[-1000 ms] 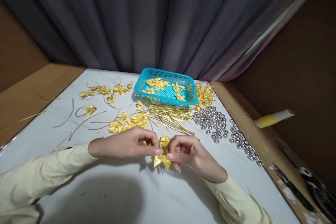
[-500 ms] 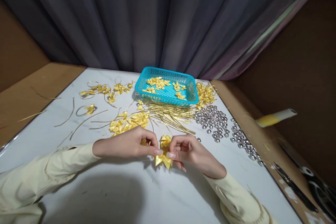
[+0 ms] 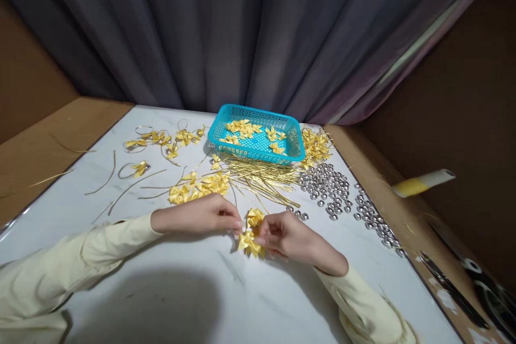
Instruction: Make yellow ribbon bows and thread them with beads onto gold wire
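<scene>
A yellow ribbon bow [image 3: 249,245] with pointed tails is held low over the white table between my two hands. My right hand [image 3: 292,237] is closed, thumb and fingers pinching the bow's right side. My left hand [image 3: 212,214] is closed too, with its fingertips at the bow's upper left edge; the exact grip there is partly hidden. Just beyond lies a second yellow bow [image 3: 255,217], close to my right fingers. Several more yellow bows [image 3: 201,185] are heaped past my left hand.
A blue plastic basket [image 3: 253,153] with yellow bows stands at the back. Gold twist ties [image 3: 262,174] lie before it, with small silver bells [image 3: 328,185] to their right. Bows with wire loops [image 3: 139,168] are at left; tweezers [image 3: 453,287] and a glue stick-like tube [image 3: 423,183] at right.
My left thumb and fingers have drawn slightly up and back at the bow's edge. The right hand has shifted slightly, uncovering a few silver bells behind it. The bow stays in nearly the same spot.
</scene>
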The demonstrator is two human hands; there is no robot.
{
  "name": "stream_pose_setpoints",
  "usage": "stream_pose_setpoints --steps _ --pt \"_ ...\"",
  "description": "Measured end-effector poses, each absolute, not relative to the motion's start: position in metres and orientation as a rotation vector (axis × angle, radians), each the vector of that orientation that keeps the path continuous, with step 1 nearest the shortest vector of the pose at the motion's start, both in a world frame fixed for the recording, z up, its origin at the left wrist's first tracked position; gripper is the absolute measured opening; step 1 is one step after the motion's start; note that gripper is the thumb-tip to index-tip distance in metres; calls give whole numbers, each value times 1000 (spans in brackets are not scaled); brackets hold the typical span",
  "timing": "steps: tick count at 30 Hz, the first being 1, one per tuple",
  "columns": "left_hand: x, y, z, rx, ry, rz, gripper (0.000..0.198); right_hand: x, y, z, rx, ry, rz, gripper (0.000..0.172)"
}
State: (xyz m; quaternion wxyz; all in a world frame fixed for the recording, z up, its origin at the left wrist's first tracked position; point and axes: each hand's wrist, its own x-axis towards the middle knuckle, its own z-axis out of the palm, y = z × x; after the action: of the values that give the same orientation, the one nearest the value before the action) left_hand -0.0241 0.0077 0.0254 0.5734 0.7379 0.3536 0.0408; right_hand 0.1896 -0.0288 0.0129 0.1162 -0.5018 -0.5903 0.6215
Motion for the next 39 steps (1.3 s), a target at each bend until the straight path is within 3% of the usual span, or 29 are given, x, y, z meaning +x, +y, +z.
stream_pose_setpoints --steps 4,8,14,19,24,28,33,39 --pt "-35 22 33 1690 839 85 22 192 -27 10 -1520 -1835 1735 13" --pt "-50 21 45 2198 893 -7 12 194 -25 16 -1554 -1829 1659 9" --pt "-50 7 42 2556 867 -213 10 200 -22 26 -1503 -1749 1523 19" --pt "-48 23 26 2461 782 -151 11 196 -30 26 -1315 -1798 1412 24" --pt "-49 30 23 2358 719 -93 23 179 -43 12 -1015 -2238 789 19" --pt "-48 20 29 2444 761 -71 19 169 -49 7 -862 -2456 449 15" --pt "-44 6 25 2611 696 -86 7 167 -50 8 -858 -2389 360 12" --pt "-42 12 27 2435 689 -44 11 169 -48 11 -851 -2383 350 19"
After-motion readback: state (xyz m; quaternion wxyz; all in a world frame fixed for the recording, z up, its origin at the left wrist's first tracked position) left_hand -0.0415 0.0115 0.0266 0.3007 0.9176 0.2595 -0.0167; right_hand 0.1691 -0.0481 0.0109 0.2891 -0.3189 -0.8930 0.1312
